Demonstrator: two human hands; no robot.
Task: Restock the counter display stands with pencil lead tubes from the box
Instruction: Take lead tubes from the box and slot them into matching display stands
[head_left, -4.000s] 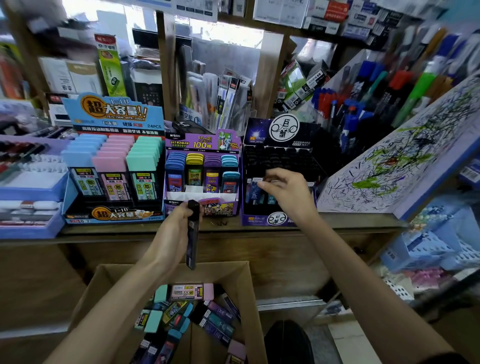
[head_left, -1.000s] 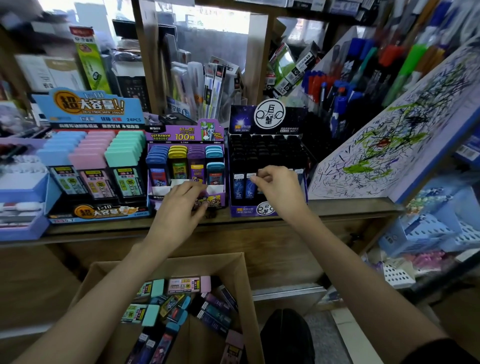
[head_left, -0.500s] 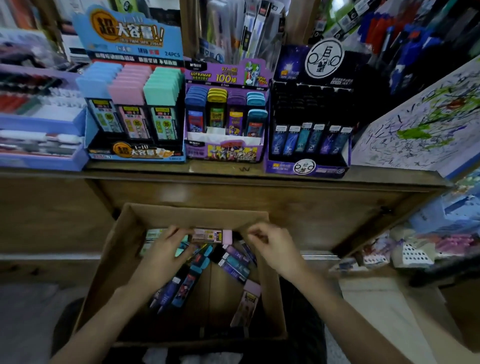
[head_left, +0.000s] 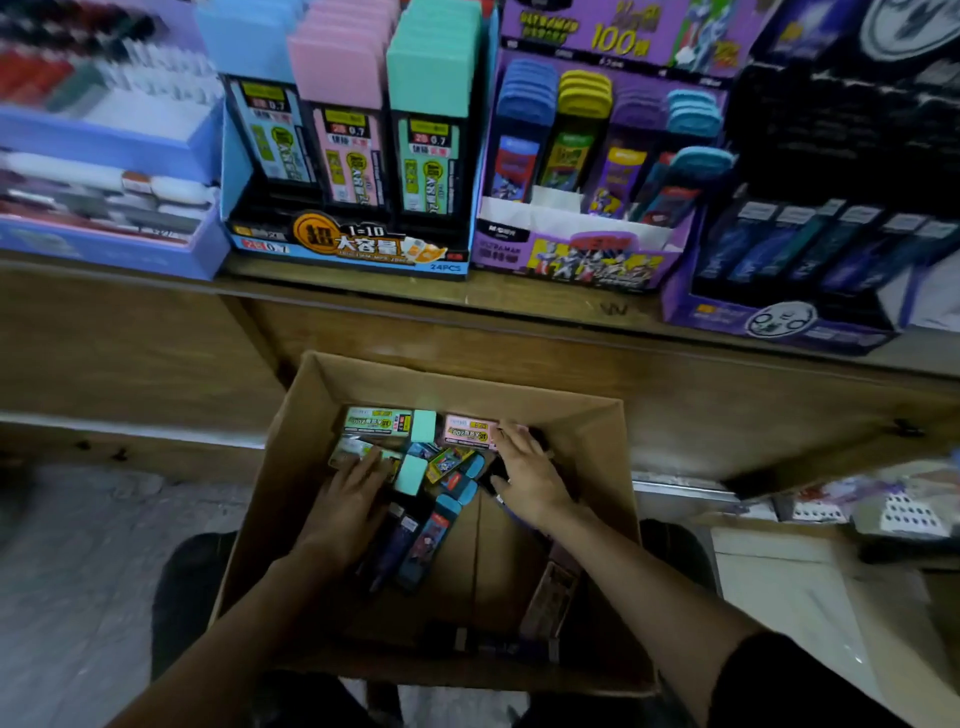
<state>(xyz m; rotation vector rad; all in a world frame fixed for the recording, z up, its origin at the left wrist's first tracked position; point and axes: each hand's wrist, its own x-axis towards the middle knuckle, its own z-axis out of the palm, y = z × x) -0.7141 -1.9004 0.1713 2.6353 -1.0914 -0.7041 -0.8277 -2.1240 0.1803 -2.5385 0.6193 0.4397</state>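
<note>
An open box (head_left: 291, 488) of plain brown cardboard sits below the near edge of the wooden desk (head_left: 519, 304), its walls matte and creased. In it lies a loose heap of pencil lead tubes (head_left: 441, 467): flat, slim plastic cases with printed labels and smooth rounded caps.

Against the far wall a mint-capped tube (head_left: 376, 421) lies with its long axis left to right, cap to the right. Just beside it a pink tube (head_left: 465, 430) lies along the same line. A blue-capped tube (head_left: 431, 535) runs aslant, cap toward the far right. A pale tube (head_left: 550, 597) leans along the right wall, lengthwise near to far, and a dark tube (head_left: 498, 644) lies along the near wall, left to right.

The left hand (head_left: 358, 499) lies palm down on the left of the heap, fingers straight and a little spread, pointing far, gripping nothing that shows. The right hand (head_left: 524, 467) rests on the right of the heap, fingertips over the right end of the pink tube, thumb held out to the near left. Its palm hides what is under it, so whether it has hold of a tube cannot be told.

On the desk stand three glossy card displays, side by side. The blue stand (head_left: 343, 252) has upright tubes in rows with blue, pink and mint caps. The purple stand (head_left: 571, 257) holds upright tubes with blue, yellow, violet and teal caps. The dark stand (head_left: 779, 325) on the right holds a front row of dark tubes. At far left is a lavender tray (head_left: 104, 249), blurred.
</note>
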